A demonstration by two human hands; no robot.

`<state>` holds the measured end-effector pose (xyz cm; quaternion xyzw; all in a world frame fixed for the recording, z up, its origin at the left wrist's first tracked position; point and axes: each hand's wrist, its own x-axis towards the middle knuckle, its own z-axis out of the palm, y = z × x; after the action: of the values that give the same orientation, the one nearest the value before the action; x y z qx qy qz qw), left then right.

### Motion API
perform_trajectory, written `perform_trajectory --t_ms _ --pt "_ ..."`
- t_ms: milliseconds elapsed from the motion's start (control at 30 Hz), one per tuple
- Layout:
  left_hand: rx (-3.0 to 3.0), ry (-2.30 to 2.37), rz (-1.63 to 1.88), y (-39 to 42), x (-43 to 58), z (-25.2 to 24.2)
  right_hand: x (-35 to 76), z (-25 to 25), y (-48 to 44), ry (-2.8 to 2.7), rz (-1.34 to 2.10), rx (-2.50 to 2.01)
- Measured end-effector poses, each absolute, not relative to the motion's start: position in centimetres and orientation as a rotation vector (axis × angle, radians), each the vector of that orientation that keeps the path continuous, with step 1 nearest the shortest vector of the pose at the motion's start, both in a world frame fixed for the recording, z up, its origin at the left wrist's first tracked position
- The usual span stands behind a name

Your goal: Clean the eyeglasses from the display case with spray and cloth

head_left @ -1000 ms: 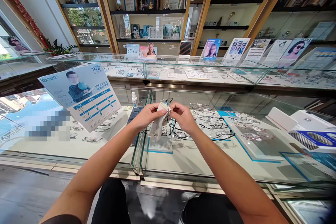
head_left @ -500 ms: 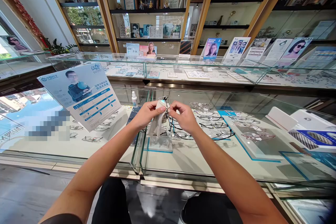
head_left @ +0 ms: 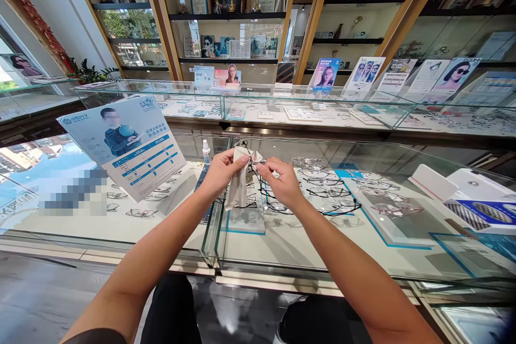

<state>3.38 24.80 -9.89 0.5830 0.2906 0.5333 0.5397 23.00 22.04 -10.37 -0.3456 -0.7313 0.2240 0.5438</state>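
Note:
Above the glass showcase, my left hand (head_left: 221,173) is closed on a pale cleaning cloth (head_left: 237,191), the thumb pressing it against a pair of dark-framed eyeglasses (head_left: 252,158). The cloth hangs below the fingers and also wraps part of the frame. My right hand (head_left: 281,181) pinches at the right side of the eyeglasses, fingers curled; its exact grip is partly hidden. One dark temple dangles between the hands. Beneath them, several eyeglasses (head_left: 328,192) lie in rows inside the case.
A tilted printed sign (head_left: 124,145) stands on the glass at left. Behind the left hand is a small white spray bottle (head_left: 206,152). An open white box (head_left: 479,199) sits at right. Farther back runs another glass showcase (head_left: 258,98) with upright cards on top.
The eyeglasses and cloth have shifted slightly left and turned between my fingers. My right hand's fingers have moved a little lower, and the cloth now hangs straighter.

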Motion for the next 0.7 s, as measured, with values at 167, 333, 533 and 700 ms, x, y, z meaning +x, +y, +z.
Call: perform_trajectory --t_ms 167,333,533,700 --pt "1.369 0.714 1.284 24.69 3.61 -9.89 22.5 -11.1 21.9 -1.716 0.454 -0.795" --pt "1.272 0.71 1.273 24.69 3.87 -10.06 22.41 -11.21 22.22 -1.725 0.513 -0.807" --pt "1.215 0.602 1.167 24.5 4.15 -9.89 22.36 -11.15 22.74 -1.636 0.818 -0.768" --pt "1.242 0.608 1.217 24.14 4.12 -9.68 22.3 -10.92 22.66 -1.59 1.055 -0.705"
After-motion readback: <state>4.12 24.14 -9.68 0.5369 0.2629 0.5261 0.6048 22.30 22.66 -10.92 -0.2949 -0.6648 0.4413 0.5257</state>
